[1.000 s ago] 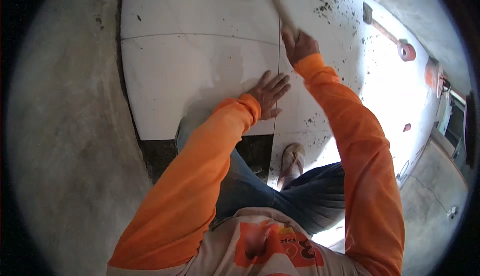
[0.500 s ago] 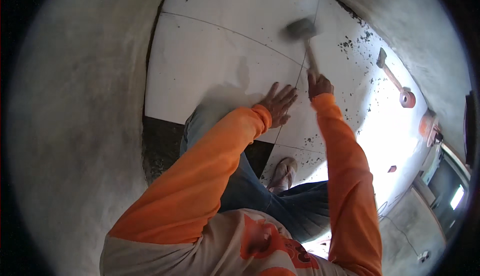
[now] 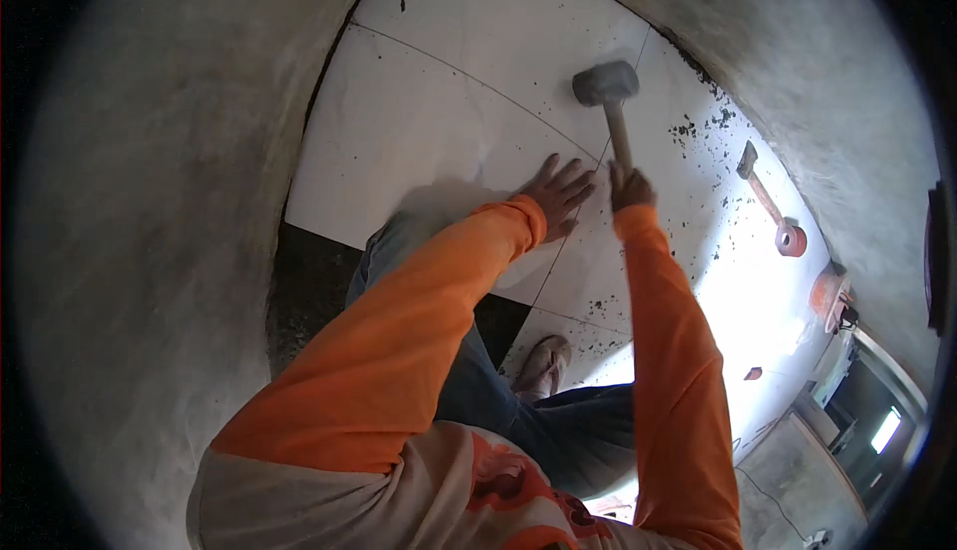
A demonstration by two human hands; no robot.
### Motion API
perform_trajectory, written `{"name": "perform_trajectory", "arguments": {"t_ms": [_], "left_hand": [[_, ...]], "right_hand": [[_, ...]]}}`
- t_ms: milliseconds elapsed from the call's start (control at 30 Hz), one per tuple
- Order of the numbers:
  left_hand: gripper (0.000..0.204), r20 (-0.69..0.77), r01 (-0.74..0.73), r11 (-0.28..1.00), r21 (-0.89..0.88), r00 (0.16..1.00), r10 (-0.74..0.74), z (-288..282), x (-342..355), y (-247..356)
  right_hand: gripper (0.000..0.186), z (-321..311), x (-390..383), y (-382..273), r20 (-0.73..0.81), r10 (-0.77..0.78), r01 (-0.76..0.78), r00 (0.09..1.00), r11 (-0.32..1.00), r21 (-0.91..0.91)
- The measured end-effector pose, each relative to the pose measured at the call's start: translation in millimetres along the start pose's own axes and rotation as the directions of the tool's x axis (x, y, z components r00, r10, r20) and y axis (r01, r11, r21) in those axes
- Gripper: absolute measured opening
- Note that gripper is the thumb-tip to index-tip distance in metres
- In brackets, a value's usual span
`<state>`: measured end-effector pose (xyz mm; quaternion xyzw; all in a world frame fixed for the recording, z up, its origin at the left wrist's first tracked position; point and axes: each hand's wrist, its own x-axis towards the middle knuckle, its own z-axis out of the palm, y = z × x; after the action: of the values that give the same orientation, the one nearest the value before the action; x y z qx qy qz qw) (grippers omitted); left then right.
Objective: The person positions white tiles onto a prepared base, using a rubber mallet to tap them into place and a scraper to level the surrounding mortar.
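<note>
Floor of large white tiles (image 3: pixel 429 121), divided by thin dark joints; bordered on the left by a grey wall (image 3: pixel 150 251). Dark bare patch (image 3: pixel 309 286), left uncovered by tile, at the near left, partly hidden by the person's leg. Two long orange sleeves (image 3: pixel 379 341), by which both forearms are covered.

Mallet (image 3: pixel 613 101), dark-headed, with a pale handle: held out over the tiles, its head placed near a joint, beyond both hands. Whether the tile is touched by the head cannot be told.

Right grip (image 3: pixel 631 189), a bare hand: fingers wrapped together and clamped around the near end of the mallet's handle.

Left grip (image 3: pixel 560 196), a bare hand: laid palm down on a tile, fingers spread apart, the tips placed just beside the joint; only the tile is touched.

Axe-shaped tool (image 3: pixel 766 197), wooden-handled: laid on the tiles at the right, well apart from both hands. Red ring-shaped roll (image 3: pixel 791 241): set at the handle's end. Small red piece (image 3: pixel 753 373): lying nearer the person. Dark crumbs (image 3: pixel 683 131): scattered over the right-hand tiles.
</note>
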<state>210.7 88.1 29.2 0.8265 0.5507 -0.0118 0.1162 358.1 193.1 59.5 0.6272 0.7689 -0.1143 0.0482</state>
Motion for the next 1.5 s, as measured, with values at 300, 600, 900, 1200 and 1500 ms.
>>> {"name": "perform_trajectory", "arguments": {"t_ms": [300,600,900,1200,1500], "left_hand": [[0.073,0.136,0.425,0.897,-0.116,0.902,-0.410,-19.3,-107.3,-164.1],[0.079,0.074,0.806,0.572,-0.154,0.587,-0.806,-14.9,-128.7,-178.4],[0.080,0.011,0.791,0.588,-0.167,0.598,-0.801,-6.2,-127.1,-179.3],[0.077,-0.034,0.786,0.599,-0.153,0.601,-0.798,-14.1,-106.7,-175.7],[0.077,-0.050,0.800,0.572,-0.181,0.573,-0.818,-3.9,-117.9,-170.7]], "right_hand": [[0.034,-150.9,-5.6,-156.1,-0.067,0.174,0.003,0.982,0.342,0.940],[0.049,-14.7,-29.7,-160.3,-0.144,-0.351,0.375,0.925,0.785,0.494],[0.037,32.4,-11.1,-132.5,0.491,-0.099,-0.432,0.866,0.348,0.832],[0.067,57.5,-3.8,-128.0,0.309,0.071,-0.270,0.948,0.693,0.668],[0.035,72.0,-2.0,-133.2,0.151,-0.031,-0.023,0.988,0.940,0.340]]}}
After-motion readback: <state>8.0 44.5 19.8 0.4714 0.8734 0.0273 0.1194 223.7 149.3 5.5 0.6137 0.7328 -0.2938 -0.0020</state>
